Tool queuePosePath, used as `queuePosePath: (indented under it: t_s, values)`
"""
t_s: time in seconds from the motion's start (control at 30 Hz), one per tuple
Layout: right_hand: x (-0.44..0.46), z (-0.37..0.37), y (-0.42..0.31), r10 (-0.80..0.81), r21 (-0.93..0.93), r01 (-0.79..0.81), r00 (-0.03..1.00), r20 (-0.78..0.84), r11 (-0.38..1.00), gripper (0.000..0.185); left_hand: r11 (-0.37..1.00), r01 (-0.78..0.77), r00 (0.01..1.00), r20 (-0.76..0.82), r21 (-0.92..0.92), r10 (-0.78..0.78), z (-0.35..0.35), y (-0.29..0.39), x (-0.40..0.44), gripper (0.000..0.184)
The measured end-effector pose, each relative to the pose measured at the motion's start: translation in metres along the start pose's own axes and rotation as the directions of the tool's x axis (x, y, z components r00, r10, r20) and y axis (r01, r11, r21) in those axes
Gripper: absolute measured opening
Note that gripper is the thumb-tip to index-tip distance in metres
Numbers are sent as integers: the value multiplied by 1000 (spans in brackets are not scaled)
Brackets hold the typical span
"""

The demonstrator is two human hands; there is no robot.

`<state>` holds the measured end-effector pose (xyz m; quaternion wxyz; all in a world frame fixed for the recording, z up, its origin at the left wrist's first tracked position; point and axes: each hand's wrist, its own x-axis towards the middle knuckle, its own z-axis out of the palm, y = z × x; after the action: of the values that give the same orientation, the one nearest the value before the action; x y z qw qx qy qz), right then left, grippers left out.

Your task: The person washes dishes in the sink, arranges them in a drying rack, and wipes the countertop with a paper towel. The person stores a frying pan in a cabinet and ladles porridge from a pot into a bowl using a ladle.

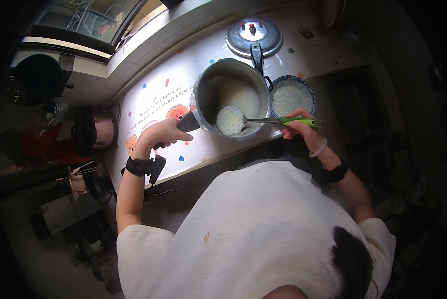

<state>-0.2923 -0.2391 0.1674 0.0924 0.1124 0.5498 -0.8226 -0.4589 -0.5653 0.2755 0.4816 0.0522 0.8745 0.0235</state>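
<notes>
My left hand [164, 133] is closed round the black handle [187, 122] of a deep metal pot [199, 94]. Whitish porridge [241, 94] lies inside it. Between the fingers of my right hand [302, 130] is the green handle of a ladle [263, 120]. Its round bowl, full of white rice porridge [230, 120], is over the near part of the pot's opening. Right of the pot, beyond my right hand, stands a blue-patterned bowl [309, 88] with white porridge in it.
A metal pressure-cooker lid [239, 41] with a black handle lies behind the pot. The counter [148, 107] has a white printed cover. At the left stand a pinkish appliance [103, 130] and a dark round container [39, 74], below a window [91, 22].
</notes>
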Motion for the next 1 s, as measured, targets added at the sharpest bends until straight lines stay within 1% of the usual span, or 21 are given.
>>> queuePosePath:
  t_s: [0.43, 0.63, 0.83, 1.0]
  values:
    - [-2, 0, 2, -11, 10, 11, 1000, -12, 1000, 15, 1000, 5, 1000, -4, 2, -5, 0, 2, -1, 38]
    - [-4, 0, 4, -18, 50, 20, 999, -39, 999, 16, 1000, -9, 1000, -1, -7, 9, 0, -1, 0, 37]
    - [-14, -6, -1, -67, 102, 80, 991, -119, 992, 16, 1000, -9, 1000, -14, -12, 9, 0, -3, 3, 37]
    - [-36, -14, -21, -127, 113, 158, 961, -247, 981, 18, 1000, -6, 1000, -12, 7, 6, -3, -1, 1, 38]
